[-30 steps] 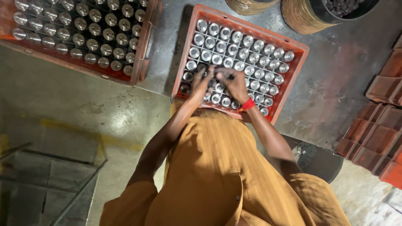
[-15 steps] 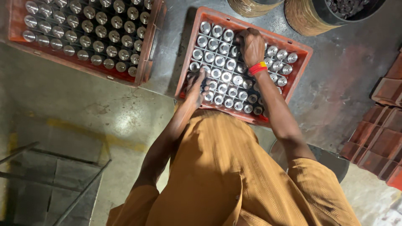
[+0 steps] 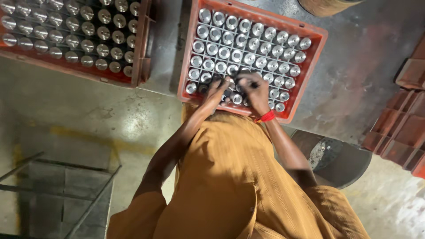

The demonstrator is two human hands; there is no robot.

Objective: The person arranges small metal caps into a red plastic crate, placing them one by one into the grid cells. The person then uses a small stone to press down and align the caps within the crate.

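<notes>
My right hand (image 3: 256, 90) has come back from the far rows to join my left hand (image 3: 217, 90) at the near edge of the red crate (image 3: 310, 66); both grips curl over the metal cylinders (image 3: 248, 48) there, hold unclear.

- Left hand (image 3: 218, 90): stretched forward and down from the body, back of the hand up, fingers curled downward and close together. Whether they grip anything cannot be told from this view.
- Right hand (image 3: 253, 88): just beside the left hand, nearly touching it, knuckles up and fingers bent downward. Its grip is likewise hidden.
- Right wrist: circled by a red band (image 3: 266, 117).
- Left forearm (image 3: 177, 141): bare, running straight from the elbow at the lower left up to the hand.
- Right forearm (image 3: 285, 148): bare, angled in from the lower right, so both arms converge toward one spot.
- Upper arms: covered by mustard-orange sleeves (image 3: 133, 219).
</notes>
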